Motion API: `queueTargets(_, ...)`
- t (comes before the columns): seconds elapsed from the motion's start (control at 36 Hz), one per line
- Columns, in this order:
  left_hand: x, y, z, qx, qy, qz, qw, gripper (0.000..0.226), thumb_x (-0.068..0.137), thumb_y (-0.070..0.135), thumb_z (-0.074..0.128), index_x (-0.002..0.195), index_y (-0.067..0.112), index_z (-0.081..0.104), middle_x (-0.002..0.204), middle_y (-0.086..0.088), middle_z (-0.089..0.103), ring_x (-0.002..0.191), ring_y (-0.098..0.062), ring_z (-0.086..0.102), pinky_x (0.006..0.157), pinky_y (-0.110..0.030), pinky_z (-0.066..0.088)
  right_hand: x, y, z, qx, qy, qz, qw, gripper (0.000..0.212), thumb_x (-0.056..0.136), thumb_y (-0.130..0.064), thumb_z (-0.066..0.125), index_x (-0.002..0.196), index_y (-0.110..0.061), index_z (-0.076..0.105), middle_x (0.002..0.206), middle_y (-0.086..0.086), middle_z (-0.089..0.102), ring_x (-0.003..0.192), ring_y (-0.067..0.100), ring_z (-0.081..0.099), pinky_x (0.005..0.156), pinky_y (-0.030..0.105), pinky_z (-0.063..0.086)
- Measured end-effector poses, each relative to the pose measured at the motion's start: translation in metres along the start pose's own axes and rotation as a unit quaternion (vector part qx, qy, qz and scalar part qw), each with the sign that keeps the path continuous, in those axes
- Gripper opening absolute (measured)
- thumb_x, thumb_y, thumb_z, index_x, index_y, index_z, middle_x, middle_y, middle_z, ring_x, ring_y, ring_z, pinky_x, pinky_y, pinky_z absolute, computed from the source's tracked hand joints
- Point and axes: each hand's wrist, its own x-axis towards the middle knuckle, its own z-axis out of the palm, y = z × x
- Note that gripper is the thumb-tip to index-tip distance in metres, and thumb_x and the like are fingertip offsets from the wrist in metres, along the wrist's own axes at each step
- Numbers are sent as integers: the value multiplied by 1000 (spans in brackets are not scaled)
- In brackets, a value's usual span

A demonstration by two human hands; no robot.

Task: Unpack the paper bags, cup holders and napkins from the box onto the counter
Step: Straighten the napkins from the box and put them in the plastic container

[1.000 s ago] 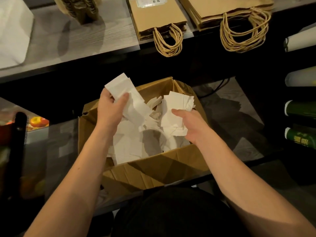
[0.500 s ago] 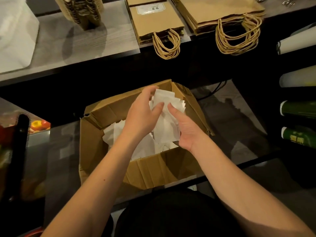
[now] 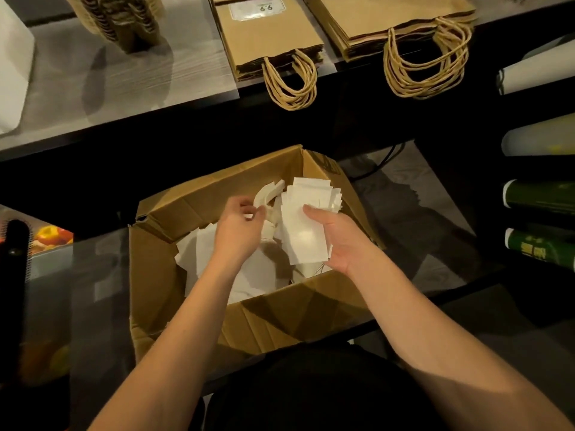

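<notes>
An open cardboard box sits low in front of me, with loose white napkins lying inside. My right hand holds a fanned stack of white napkins above the box's right side. My left hand is beside it, fingers curled, pinching a small white piece near some folded off-white paper. On the grey counter beyond lie two stacks of brown paper bags with rope handles hanging over the edge, and a stack of cup holders.
A white object stands at the counter's left end. Rolled items, white and green, lie on shelves at the right. A dark spiral-bound thing and a colourful printed surface are at the left. The floor under the counter is dark.
My left hand brought its napkins across to the stack in my right hand, then drew back slightly to the left. The right hand's stack has grown and stays above the box.
</notes>
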Motion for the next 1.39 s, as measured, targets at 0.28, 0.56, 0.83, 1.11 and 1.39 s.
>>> queueTargets(0.28,63,-19,46,209,-1,-51,977,81,82,70,63,137,13,50,137,-10,51,129,-33,40,104,-41,35,9,-6,-2,-48,67,9,997,36,96,-21,71,130,-22,58,115,7,71,103,29,69,71,39,59)
queueTargets(0.56,42,3,28,-115,31,-1,993,10,104,25,54,109,21,62,100,9,66,91,-12,62,76,-25,48,6,-9,-10,-44,80,2,996,35,95,-25,72,128,-24,58,117,6,72,106,29,69,84,44,60)
queueTargets(0.83,-17,25,7,-236,-180,-22,955,53,94,4,65,142,18,48,124,-4,69,108,-23,70,91,-45,60,7,-1,4,12,-19,-18,1000,65,97,-70,41,136,-24,62,124,11,73,111,33,71,100,55,54)
queueTargets(1.11,-24,-3,-11,31,-62,67,995,48,100,40,57,146,32,43,131,8,48,99,-8,59,86,-30,55,-1,6,8,-19,-1,7,1000,41,92,-17,76,131,-13,63,116,15,75,103,36,74,90,57,59)
queueTargets(1.39,7,-82,-17,335,-169,-22,927,74,86,56,70,147,28,40,145,-6,38,130,-32,43,100,-45,47,-4,7,15,-78,39,-17,996,41,92,-18,76,129,-21,58,121,7,71,108,30,71,88,51,61)
